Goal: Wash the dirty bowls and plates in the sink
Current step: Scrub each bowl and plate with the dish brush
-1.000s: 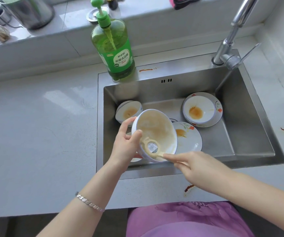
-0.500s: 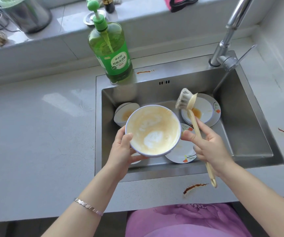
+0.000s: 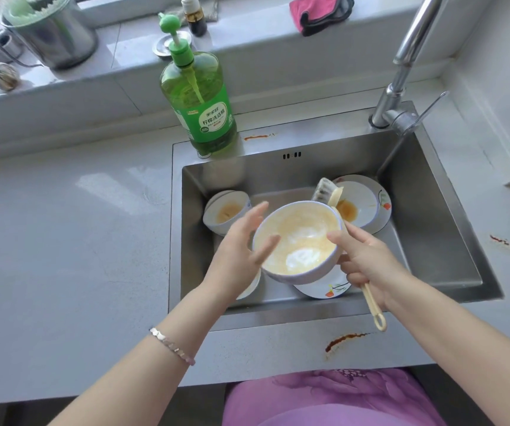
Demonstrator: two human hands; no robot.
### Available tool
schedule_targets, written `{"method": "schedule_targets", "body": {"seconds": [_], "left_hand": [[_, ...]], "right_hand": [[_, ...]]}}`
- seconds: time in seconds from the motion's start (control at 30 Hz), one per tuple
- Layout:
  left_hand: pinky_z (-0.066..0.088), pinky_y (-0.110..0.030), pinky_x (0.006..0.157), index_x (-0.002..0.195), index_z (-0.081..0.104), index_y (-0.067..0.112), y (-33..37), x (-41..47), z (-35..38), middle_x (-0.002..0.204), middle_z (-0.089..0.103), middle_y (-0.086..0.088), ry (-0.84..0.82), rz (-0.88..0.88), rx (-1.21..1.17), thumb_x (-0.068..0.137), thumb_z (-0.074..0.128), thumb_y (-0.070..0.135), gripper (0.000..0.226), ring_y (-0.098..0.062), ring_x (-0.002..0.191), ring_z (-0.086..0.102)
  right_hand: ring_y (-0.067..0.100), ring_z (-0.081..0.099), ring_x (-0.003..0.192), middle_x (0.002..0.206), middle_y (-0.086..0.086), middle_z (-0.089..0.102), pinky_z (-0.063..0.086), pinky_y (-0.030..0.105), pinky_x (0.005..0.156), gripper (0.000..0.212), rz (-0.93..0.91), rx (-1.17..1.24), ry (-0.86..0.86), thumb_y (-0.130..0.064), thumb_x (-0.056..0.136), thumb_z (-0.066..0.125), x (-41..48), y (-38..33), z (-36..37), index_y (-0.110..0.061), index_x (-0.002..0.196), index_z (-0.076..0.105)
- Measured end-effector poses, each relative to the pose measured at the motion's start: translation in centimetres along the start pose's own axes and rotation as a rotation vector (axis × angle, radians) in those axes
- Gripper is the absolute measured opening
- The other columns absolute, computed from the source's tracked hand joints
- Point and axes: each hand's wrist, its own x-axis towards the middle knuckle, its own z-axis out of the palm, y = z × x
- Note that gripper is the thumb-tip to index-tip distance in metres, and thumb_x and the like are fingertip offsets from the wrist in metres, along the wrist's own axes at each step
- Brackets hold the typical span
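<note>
Scrubbing is judged in hand: above mid-sink [image 3: 432, 241], the soapy bowl [image 3: 296, 241] is pinched at 3 o'clock by the right hand [image 3: 367, 259], which also grips the dish brush [image 3: 329, 192]; the left hand [image 3: 241, 250] is spread open at 9 o'clock, so a left-hand grip is called for next.

The left hand [image 3: 238, 250] and right hand [image 3: 367, 256] are bare, and so are both forearms as far as the frame's edge. A thin bracelet [image 3: 172, 345] of small, flat, shiny silver links circles the left wrist. At the bottom edge the clothing [image 3: 324, 398] is purple-pink fabric, with large darker purple flower shapes across its upper part and plainer, paler cloth below.
</note>
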Motion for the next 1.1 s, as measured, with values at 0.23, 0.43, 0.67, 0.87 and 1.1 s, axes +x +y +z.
{"method": "schedule_targets", "body": {"seconds": [0.23, 0.43, 0.67, 0.87, 1.1], "left_hand": [[0.040, -0.034, 0.069, 0.108, 0.059, 0.012, 2.0, -1.1, 3.2, 0.101, 0.065, -0.001, -0.168, 0.244, 0.577, 0.084, 0.058, 0.015, 0.024, -0.024, 0.094, 0.056], [0.042, -0.038, 0.066, 0.092, 0.059, 0.008, 1.5, -0.5, 2.2, 0.088, 0.065, -0.008, -0.073, 0.029, 0.371, 0.080, 0.060, 0.008, 0.012, -0.031, 0.086, 0.056], [0.050, -0.019, 0.050, 0.088, 0.063, 0.010, 1.0, 0.8, -0.2, 0.071, 0.064, 0.000, -0.025, -0.326, -0.233, 0.078, 0.068, -0.004, 0.019, -0.015, 0.067, 0.061], [0.050, -0.019, 0.053, 0.093, 0.064, 0.008, 0.8, 0.9, -0.5, 0.076, 0.067, -0.005, -0.059, -0.300, -0.276, 0.078, 0.068, -0.005, 0.020, -0.017, 0.068, 0.062], [0.048, -0.016, 0.054, 0.083, 0.066, 0.016, 0.1, 0.6, -0.9, 0.069, 0.068, 0.002, -0.116, -0.241, -0.249, 0.073, 0.072, -0.003, 0.022, -0.009, 0.064, 0.061]], "right_hand": [[0.012, 0.028, 0.050, 0.070, -0.004, 0.051, 0.022, 0.017, 0.032, 0.050, -0.111, -0.128, 0.107, -0.028, 0.079, 0.069, 0.4, 0.1, 1.7, -0.031, 0.128, 0.055], [0.003, 0.039, 0.038, 0.081, -0.003, 0.062, 0.027, 0.014, 0.036, 0.035, -0.213, -0.331, 0.043, -0.041, 0.090, 0.054, 0.3, -0.6, 1.2, -0.040, 0.125, 0.050], [-0.005, 0.058, 0.096, 0.106, -0.023, 0.066, 0.044, 0.017, 0.082, 0.038, -0.436, -0.960, -0.124, -0.025, 0.096, 0.047, -2.1, -0.7, -2.2, -0.051, 0.125, 0.049], [0.004, 0.061, 0.100, 0.106, -0.012, 0.069, 0.049, 0.025, 0.086, 0.039, -0.439, -1.066, -0.081, -0.025, 0.096, 0.047, -2.0, -1.9, -2.6, -0.055, 0.121, 0.049], [-0.006, 0.056, 0.064, 0.060, -0.029, 0.060, 0.042, 0.021, 0.062, 0.045, -0.547, -1.188, -0.174, -0.029, 0.095, 0.046, -3.3, -1.3, -2.0, -0.068, 0.115, 0.037]]}}
